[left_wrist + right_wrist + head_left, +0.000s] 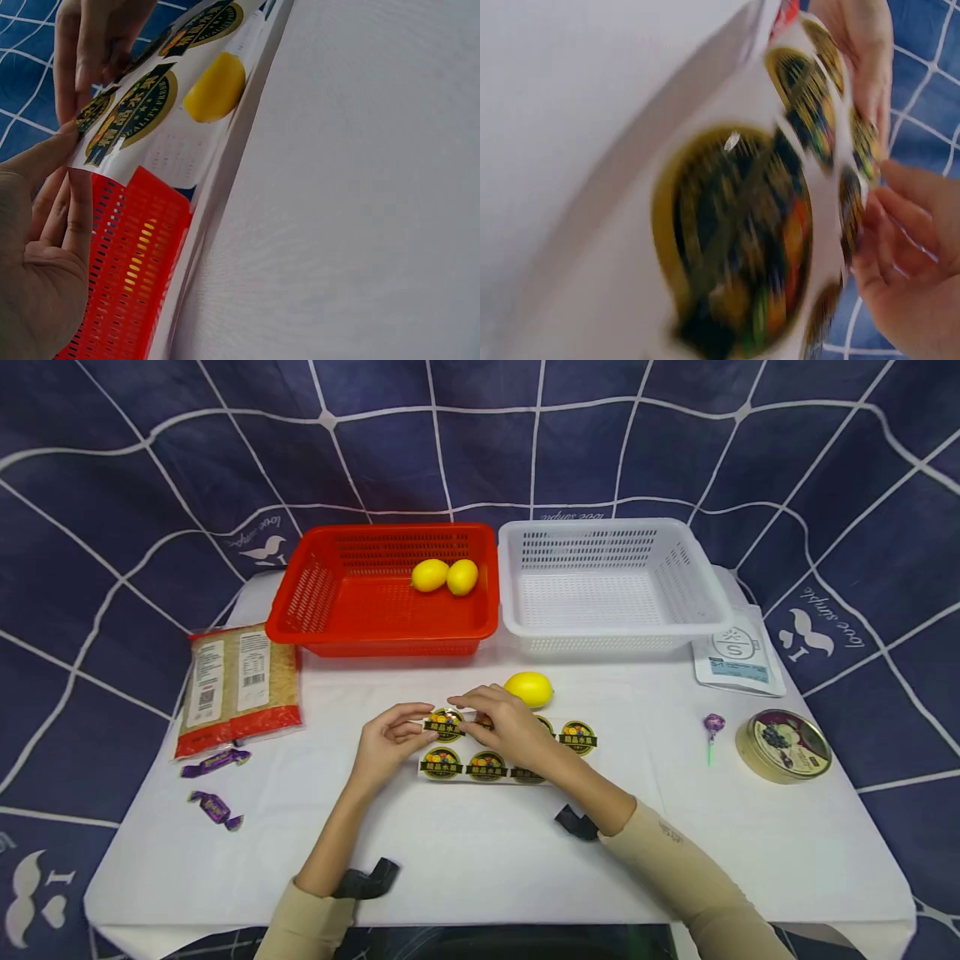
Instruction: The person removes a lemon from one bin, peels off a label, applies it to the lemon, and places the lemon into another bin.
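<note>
A white sheet of round black-and-gold fruit stickers [487, 766] lies at the middle of the table, its near row flat in the head view. At its upper left corner, my left hand [388, 743] pinches the edge between thumb and fingers; the left wrist view has this hand [45, 255] beneath the raised sheet [161, 154]. My right hand [504, 720] reaches over the top row and covers part of it. Thumb and finger of that hand [907, 255] pinch at the sheet's edge beside a sticker. Whether a sticker is lifted there, I cannot tell. Just behind sits a lemon [529, 690].
A red basket [382, 647] with two lemons [446, 577] stands at the back, beside a white basket [615, 642]. To the left lie a grain bag [243, 681] and purple candies [215, 808]. On the right are a pouch [738, 652], lollipop [713, 727] and round tin [784, 746].
</note>
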A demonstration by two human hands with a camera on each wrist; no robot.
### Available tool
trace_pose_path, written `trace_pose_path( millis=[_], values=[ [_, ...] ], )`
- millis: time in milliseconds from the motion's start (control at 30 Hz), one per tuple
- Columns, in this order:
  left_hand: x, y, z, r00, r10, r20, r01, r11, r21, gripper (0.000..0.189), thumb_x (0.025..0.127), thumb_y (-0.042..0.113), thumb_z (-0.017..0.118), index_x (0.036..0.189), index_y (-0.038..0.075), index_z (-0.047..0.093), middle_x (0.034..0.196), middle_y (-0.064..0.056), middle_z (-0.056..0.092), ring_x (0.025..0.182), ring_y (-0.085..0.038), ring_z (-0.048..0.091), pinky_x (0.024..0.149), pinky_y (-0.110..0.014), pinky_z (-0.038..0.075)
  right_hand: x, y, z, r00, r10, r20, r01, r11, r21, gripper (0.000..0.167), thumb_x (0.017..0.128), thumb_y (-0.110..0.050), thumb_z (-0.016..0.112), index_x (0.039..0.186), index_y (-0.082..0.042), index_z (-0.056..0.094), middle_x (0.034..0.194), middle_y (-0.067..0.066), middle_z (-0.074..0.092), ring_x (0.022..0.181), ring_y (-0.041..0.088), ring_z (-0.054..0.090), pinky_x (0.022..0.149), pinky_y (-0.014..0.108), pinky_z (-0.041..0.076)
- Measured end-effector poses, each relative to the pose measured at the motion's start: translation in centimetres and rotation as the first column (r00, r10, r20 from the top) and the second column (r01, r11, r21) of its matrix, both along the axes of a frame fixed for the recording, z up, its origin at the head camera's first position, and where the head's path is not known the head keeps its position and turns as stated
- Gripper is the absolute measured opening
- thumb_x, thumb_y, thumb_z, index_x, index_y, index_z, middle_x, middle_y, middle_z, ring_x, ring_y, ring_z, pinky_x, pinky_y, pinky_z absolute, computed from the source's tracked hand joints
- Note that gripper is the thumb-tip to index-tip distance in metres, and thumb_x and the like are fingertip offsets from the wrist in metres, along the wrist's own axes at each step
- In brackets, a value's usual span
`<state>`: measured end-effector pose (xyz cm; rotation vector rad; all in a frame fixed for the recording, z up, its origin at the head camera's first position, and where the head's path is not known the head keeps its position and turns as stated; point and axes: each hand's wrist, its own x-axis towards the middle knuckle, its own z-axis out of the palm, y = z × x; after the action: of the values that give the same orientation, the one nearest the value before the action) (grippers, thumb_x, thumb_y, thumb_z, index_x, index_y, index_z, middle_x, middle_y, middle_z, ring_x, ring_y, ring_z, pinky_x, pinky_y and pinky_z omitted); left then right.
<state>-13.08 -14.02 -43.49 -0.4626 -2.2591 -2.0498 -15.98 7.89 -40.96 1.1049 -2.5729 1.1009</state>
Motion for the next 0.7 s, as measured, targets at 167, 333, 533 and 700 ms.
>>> trace_pose_path(
  millis=[167,333,533,700],
  values=[
    [0.0,-0.1,-0.5,1.0,-0.012,-0.024,0.012,0.999,0.032,0.035,0.076,-0.008,0.07,0.11,-0.008,0.06,0.106,-0.014,0.064,0.078,-0.017,0.064,0.071,-0.026,0.055,-0.2,-1.4,-0.8,0.997,-0.065,-0.035,0.06,0.99,-0.124,0.018,0.084,-0.014,0.069,0.102,-0.011,0.071,0.086,-0.006,0.065,0.067,0.004,0.047,0.057,0.015,0.043],
    [0.0,0.0,-0.1,0.999,-0.037,-0.015,0.038,0.998,0.044,0.036,0.077,-0.01,0.068,0.111,-0.011,0.059,0.107,-0.022,0.062,0.078,-0.018,0.066,0.068,-0.026,0.056,-0.5,-1.4,-1.6,0.994,-0.082,0.069,0.096,0.968,-0.23,0.011,0.08,-0.014,0.073,0.092,-0.013,0.072,0.079,-0.007,0.064,0.06,0.004,0.048,0.052,0.017,0.045],
    [-0.2,-0.1,-0.5,0.996,-0.079,-0.051,0.081,0.995,0.052,0.036,0.076,-0.013,0.067,0.111,-0.013,0.059,0.108,-0.018,0.063,0.08,-0.017,0.067,0.07,-0.026,0.055,-1.0,-0.7,-2.4,0.949,0.006,0.317,0.102,0.94,-0.325,0.009,0.081,-0.019,0.073,0.089,-0.017,0.073,0.08,-0.008,0.065,0.062,0.01,0.052,0.054,0.023,0.046],
    [-0.4,-0.2,-1.4,0.992,-0.106,-0.069,0.11,0.993,0.049,0.037,0.074,-0.016,0.067,0.11,-0.014,0.06,0.109,-0.017,0.062,0.081,-0.018,0.067,0.073,-0.03,0.055,-1.3,0.0,-2.4,0.855,0.06,0.516,0.162,0.912,-0.376,0.014,0.082,-0.015,0.071,0.094,-0.007,0.071,0.086,0.002,0.068,0.071,0.019,0.058,0.062,0.026,0.051]
  ],
)
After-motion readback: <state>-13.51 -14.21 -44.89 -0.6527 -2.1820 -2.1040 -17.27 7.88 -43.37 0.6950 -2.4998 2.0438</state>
